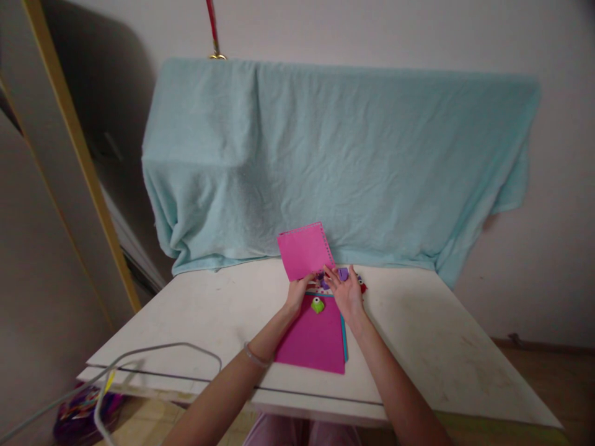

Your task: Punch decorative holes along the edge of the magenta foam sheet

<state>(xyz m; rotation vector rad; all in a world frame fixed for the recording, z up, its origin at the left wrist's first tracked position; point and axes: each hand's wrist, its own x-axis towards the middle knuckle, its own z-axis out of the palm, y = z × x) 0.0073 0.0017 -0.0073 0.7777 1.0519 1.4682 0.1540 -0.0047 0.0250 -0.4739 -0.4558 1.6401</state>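
While a grey cable (153, 353) loops over the near-left edge of the white tabletop (441, 347), with a bag of coloured bits (83, 412) on the floor below it, the left hand (297, 294) pinches the lower edge of a pink sheet (304, 249), lifted and tilted up. Below lies a stack of magenta sheets (313, 341) carrying a small green punch (318, 305). Just right, the right hand (346, 291) rests with fingers spread flat, touching a purple punch (343, 273); a red piece (362, 287) sits beside it. A pale blue towel (339, 161) drapes the wall behind, close to the sheet.
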